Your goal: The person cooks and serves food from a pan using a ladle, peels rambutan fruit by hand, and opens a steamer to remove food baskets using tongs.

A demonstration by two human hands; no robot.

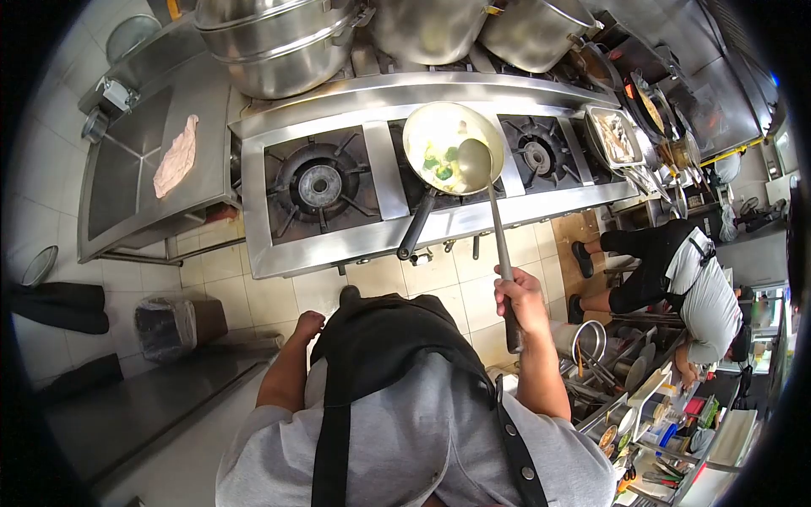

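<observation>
My right hand (521,297) is wrapped round the long handle of a metal ladle (497,221). The ladle's round bowl rests inside a frying pan (416,133) on the middle burner, at the pan's right side. Green broccoli pieces (440,162) and paler bits of food lie in the pan next to the bowl. The pan's dark handle (416,224) points toward me over the stove's front edge, with no hand on it. Down beside my apron, my left hand (310,324) is curled into a fist, and nothing shows in it.
Gas burners (320,183) flank the pan. Large steel pots (287,55) stand behind. A pinkish cloth (177,157) lies on the steel counter at left. A tray of food (615,135) sits at right. Another person (705,279) bends over a crowded counter on the right.
</observation>
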